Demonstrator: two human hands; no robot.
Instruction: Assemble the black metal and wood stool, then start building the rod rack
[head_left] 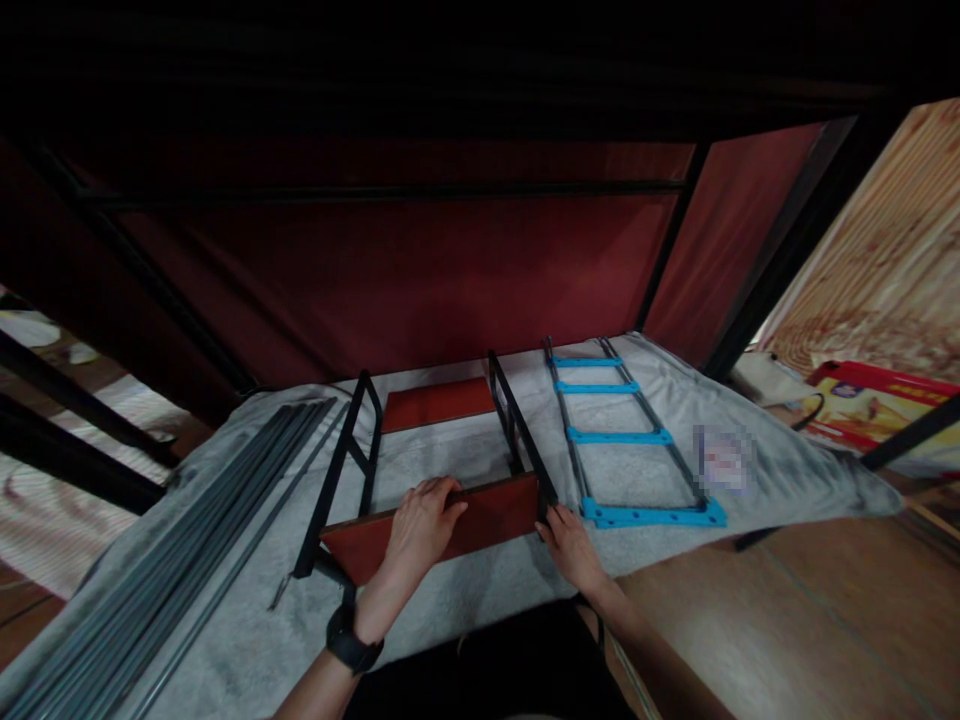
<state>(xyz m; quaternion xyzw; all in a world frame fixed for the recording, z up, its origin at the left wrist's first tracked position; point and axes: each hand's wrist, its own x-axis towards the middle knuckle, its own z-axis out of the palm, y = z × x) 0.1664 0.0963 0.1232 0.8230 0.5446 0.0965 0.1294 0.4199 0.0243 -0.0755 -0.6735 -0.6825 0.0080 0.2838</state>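
Note:
A black metal frame (330, 500) with reddish-brown boards lies on the grey cloth. My left hand (424, 520), a black watch on its wrist, has its fingers curled over the upper edge of the near board (495, 510), thumb against its face. At the right end of that board, my right hand (571, 545) grips around the frame's corner; its fingertips are partly hidden. The far board (439, 402) spans the frame's other end. Beside the frame's left corner rests a small thin metal piece (279, 592), too small to identify.
Several grey tubes (217, 530) lie along the left of the cloth (450, 610). On the right is a ladder-like rack of blue plastic bars (619, 437) and dark rods, near a small packet (724, 460). A dark-framed red panel (420, 280) stands behind; a red-yellow box (877, 405) is far right.

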